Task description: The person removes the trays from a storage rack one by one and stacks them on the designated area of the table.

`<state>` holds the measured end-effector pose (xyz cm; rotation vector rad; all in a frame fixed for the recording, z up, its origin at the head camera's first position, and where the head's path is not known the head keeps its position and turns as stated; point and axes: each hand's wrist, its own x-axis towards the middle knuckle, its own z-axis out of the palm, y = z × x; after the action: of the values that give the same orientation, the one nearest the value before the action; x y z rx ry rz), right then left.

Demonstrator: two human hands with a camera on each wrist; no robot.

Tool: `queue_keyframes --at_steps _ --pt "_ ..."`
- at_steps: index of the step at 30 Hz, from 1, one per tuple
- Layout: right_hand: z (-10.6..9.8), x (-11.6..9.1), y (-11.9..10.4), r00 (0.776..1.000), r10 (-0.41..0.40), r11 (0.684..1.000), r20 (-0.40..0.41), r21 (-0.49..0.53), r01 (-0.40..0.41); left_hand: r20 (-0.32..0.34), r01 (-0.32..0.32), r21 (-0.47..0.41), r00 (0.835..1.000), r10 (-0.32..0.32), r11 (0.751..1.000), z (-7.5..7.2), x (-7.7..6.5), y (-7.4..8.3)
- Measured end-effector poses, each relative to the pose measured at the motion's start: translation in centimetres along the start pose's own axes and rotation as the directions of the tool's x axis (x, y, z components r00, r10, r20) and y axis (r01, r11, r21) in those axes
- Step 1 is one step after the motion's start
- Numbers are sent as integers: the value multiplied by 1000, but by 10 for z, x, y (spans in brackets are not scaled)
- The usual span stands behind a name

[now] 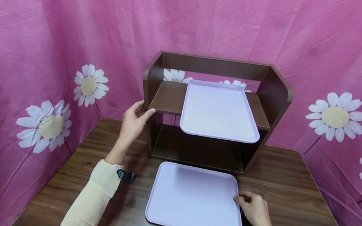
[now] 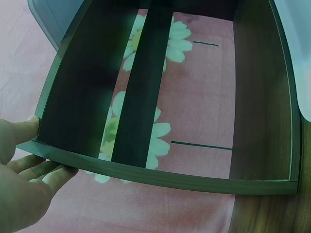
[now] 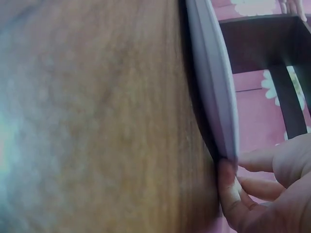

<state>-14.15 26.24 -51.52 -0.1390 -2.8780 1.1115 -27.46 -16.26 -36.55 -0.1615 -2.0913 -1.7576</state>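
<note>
- On the wooden table [image 1: 294, 198], just near of the brown shelf unit [image 1: 215, 67], I have the near tray [image 1: 196, 202]: pale lilac and shallow, with a raised rim and rounded corners.
- At its right edge, the right hand [image 1: 254, 210] pinches the rim between thumb and fingers, the gap closed down to the rim itself. From these views I cannot tell whether that edge is lifted or resting on the wood.
- To the left, the left hand [image 1: 134, 120] grips the left side panel [image 1: 152, 82] where the upper board [image 1: 169, 96] meets it — thumb on the inner side, fingers at the outer face, parted only about as far as the panel needs.
- Farther off, the far tray [image 1: 221, 111], of similar colour, lies on the upper board, right of its middle, its near end jutting past the board's front edge. Neither hand touches it.
- I judge the near tray to be light, stiff plastic, hardly fragile, though its smooth face could slip under flat fingertips.
- I'd hold it by the rim; a pinch on one side may let the other end swing or droop, so mid-left and mid-right would keep it level.
- The shelf unit looks rigid and heavier — its panel should make a firm handhold.
</note>
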Motion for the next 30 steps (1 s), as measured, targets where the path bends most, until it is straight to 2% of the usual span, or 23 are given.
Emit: queue_keyframes --at_steps 11,19,26,30 --pt "-2 2 -4 1000 2 1000 22 22 -3 -1 19 9 1000 -19 1000 -1 0 -1" --pt "-3 3 -2 999 16 999 28 48 -18 6 5 -13 1000 -5 1000 1 0 1" --pt "-11 4 -10 999 39 996 -15 75 -38 6 10 -9 1000 -9 1000 1 1 2" --pt "-19 6 -21 999 19 989 -31 147 -14 0 4 1 1000 -4 1000 1 1 2"
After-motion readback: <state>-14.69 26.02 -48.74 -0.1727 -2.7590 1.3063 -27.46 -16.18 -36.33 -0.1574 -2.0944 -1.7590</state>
